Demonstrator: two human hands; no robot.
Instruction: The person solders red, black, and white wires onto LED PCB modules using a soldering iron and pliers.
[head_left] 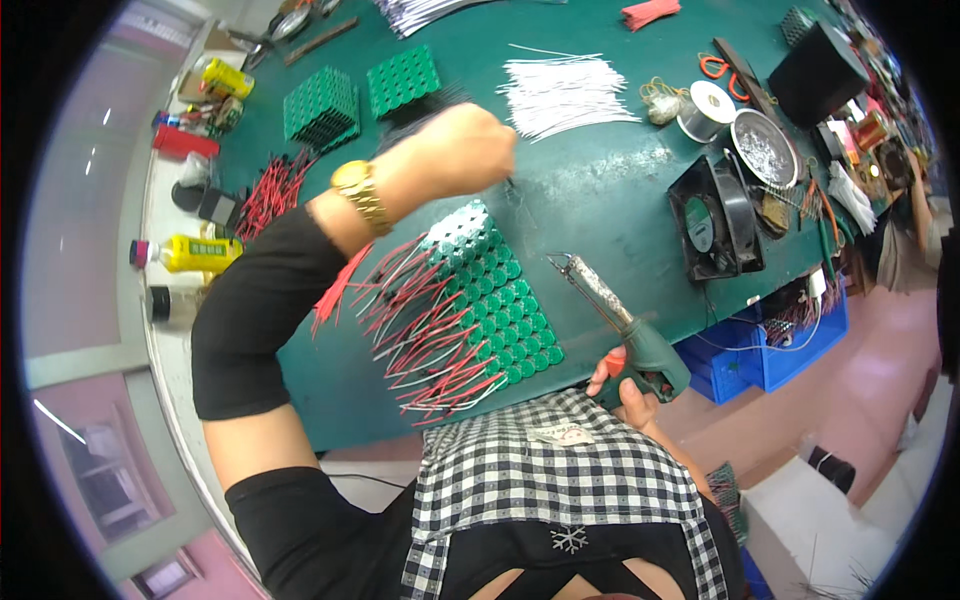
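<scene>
My left hand (462, 150) is raised over the table, its fingers closed. A small dark tip shows just below the fingers, but what they hold is hidden. Behind that hand lies a bundle of thin black wires (418, 120). My right hand (632, 400) grips a green soldering gun (650, 360) by its handle at the table's near edge, the metal tip pointing up and left. Between the hands lie rows of round green circuit boards (510, 318), with red and white wires (420, 335) spreading to their left.
White wires (565, 92) lie in the far middle. Stacked green boards (322, 105) and red-black wires (272, 195) are at left. To the right stand a black fan (715, 220), a solder spool (706, 110), a metal bowl (765, 148) and orange-handled scissors (725, 75). Blue bins (790, 350) sit below the table edge.
</scene>
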